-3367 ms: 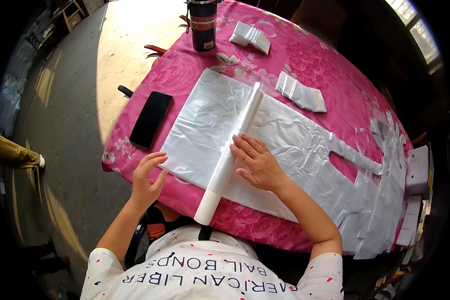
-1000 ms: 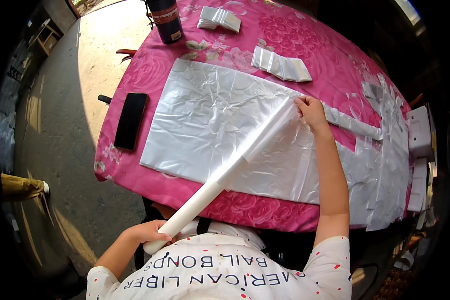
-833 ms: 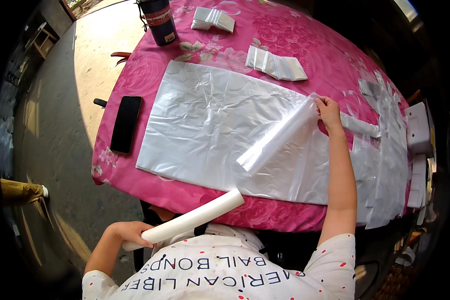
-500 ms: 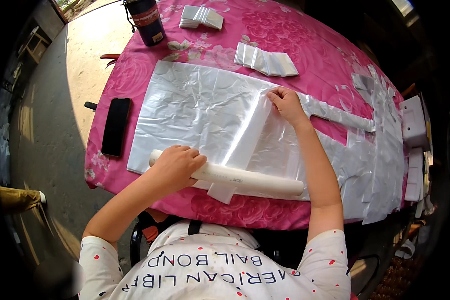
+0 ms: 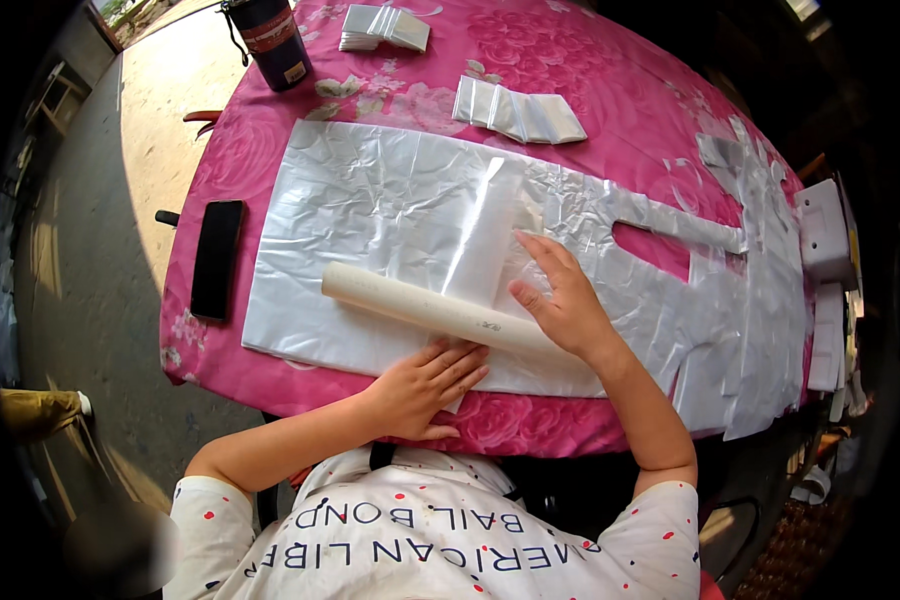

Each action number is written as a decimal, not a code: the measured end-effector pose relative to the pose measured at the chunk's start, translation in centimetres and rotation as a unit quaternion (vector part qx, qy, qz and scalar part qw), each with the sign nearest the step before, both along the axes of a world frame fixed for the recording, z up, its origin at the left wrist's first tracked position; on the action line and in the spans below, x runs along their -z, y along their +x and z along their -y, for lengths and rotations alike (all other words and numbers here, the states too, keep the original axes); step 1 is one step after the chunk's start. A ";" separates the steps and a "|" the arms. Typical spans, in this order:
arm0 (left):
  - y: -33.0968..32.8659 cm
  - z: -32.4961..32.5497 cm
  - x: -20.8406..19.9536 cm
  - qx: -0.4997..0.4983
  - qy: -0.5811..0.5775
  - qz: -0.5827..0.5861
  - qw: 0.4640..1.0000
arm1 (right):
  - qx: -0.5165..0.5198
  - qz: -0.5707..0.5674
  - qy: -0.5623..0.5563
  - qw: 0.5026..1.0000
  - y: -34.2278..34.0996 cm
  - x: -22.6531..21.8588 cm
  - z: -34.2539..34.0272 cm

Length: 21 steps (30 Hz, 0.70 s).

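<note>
Translucent white plastic bags (image 5: 360, 200) lie spread in a flat stack over the table, with handle-like strips at the right end. Across their near half rests a cream plastic pipe (image 5: 410, 298), slanting down to the right. A folded glossy strip of film (image 5: 481, 235) runs from beyond the pipe toward it. My left hand (image 5: 432, 382) lies flat with fingers spread at the near edge of the bags, just below the pipe. Above the film my right hand (image 5: 560, 300) is open, thumb apart from the fingers, its wrist over the pipe's right end, which it partly hides.
Two folded bundles of plastic, one farther off (image 5: 385, 27) and one nearer (image 5: 520, 110), lie at the back. A dark canister (image 5: 270, 45) stands at the far left, a black phone (image 5: 217, 260) at the left edge. White plastic containers (image 5: 826, 235) stand at the right.
My left hand has let go of the pipe and moved right and nearer, onto the bags' edge. My right hand has released the film and come nearer. The pipe has shifted and tilted.
</note>
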<state>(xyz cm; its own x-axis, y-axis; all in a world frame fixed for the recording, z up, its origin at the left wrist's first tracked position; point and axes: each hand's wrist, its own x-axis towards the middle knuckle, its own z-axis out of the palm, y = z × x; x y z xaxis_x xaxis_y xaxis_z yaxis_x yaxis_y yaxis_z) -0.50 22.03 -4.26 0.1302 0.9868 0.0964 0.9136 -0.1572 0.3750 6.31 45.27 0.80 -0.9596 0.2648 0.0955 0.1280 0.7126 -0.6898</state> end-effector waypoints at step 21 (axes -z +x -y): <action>1.9 2.3 0.7 -0.032 0.070 0.031 0.997 | -0.014 -0.151 0.224 0.963 -4.6 1.6 -2.5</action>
<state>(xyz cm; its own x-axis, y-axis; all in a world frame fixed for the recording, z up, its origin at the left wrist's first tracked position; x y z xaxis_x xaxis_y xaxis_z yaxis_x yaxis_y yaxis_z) 1.38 19.76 -5.00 0.0564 0.9690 0.2404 0.8989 -0.1541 0.4101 1.72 47.80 -0.77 -0.8764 0.1063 0.4696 -0.0537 0.9477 -0.3147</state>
